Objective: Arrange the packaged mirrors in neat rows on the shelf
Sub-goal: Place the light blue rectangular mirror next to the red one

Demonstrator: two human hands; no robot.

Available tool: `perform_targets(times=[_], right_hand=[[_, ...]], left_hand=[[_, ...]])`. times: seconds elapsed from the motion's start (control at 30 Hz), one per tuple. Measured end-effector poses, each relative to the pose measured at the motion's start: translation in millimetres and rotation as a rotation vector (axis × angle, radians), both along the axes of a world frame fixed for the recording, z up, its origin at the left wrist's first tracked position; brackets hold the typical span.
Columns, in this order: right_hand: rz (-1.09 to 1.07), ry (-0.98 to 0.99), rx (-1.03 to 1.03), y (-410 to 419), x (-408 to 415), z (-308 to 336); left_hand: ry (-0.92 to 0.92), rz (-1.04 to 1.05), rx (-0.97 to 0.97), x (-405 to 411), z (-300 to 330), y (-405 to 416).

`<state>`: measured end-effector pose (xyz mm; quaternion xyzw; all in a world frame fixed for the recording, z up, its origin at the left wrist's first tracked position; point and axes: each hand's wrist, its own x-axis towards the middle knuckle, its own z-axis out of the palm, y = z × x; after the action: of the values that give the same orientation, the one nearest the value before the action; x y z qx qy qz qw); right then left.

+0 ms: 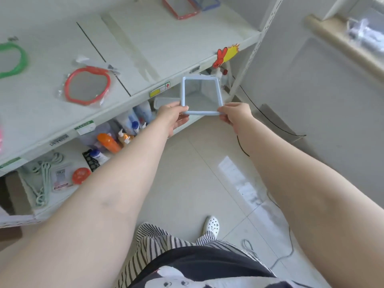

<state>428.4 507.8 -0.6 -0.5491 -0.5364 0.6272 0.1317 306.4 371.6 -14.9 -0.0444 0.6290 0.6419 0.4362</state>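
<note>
A light-blue square-framed mirror [200, 96] is held in front of the white shelf's edge, over the floor. My left hand [171, 116] pinches its near left corner and my right hand [235, 115] pinches its near right corner. On the white shelf [166, 38] lie a red apple-shaped mirror in clear wrap [87, 86], a green apple-shaped mirror [12, 61] at the left edge, and at the back a red square mirror [180, 6] beside a blue square mirror [207, 2].
The lower shelf [187, 123] holds bottles [133, 121], an orange bottle [108, 142], mint hangers [43, 179] and a round red item [81, 175]. A perforated shelf upright [252, 55] stands at right. Cables [270, 119] run across the tiled floor.
</note>
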Motion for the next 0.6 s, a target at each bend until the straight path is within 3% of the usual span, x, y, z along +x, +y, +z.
perform_targets(times=[0.27, 0.6], right_hand=[[0.016, 0.037, -0.055, 89, 17, 6], [0.036, 0.062, 0.058, 168, -50, 11]], left_hand=[[0.094, 0.050, 0.040, 25, 10, 80], [0.174, 0.111, 0.069, -37, 20, 158]])
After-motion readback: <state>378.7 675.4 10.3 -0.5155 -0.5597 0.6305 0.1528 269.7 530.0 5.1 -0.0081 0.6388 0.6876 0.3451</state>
